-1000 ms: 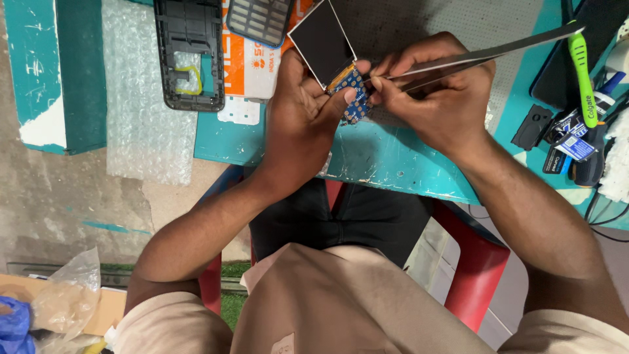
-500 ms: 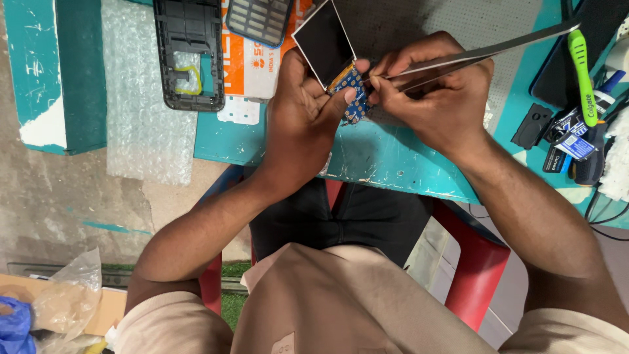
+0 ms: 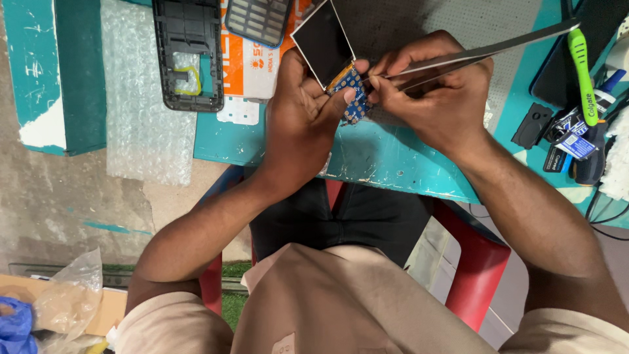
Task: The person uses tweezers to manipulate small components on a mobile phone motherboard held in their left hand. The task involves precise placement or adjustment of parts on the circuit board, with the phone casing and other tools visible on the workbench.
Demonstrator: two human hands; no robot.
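Note:
My left hand (image 3: 303, 111) grips a small blue circuit board (image 3: 350, 92) with a dark rectangular screen (image 3: 323, 40) attached to it, held above the teal table (image 3: 367, 160). My right hand (image 3: 436, 98) pinches long metal tweezers (image 3: 478, 54), whose tips touch the blue board between my two thumbs. The tweezers' far end points up to the right.
A black phone back shell (image 3: 189, 49), a keypad panel (image 3: 259, 19) and an orange-and-white card (image 3: 252, 62) lie at the table's far left. Bubble wrap (image 3: 137, 98) hangs off the edge. A green-handled toothbrush (image 3: 582, 72), small black parts and cables sit right. A red chair (image 3: 475, 275) is beneath me.

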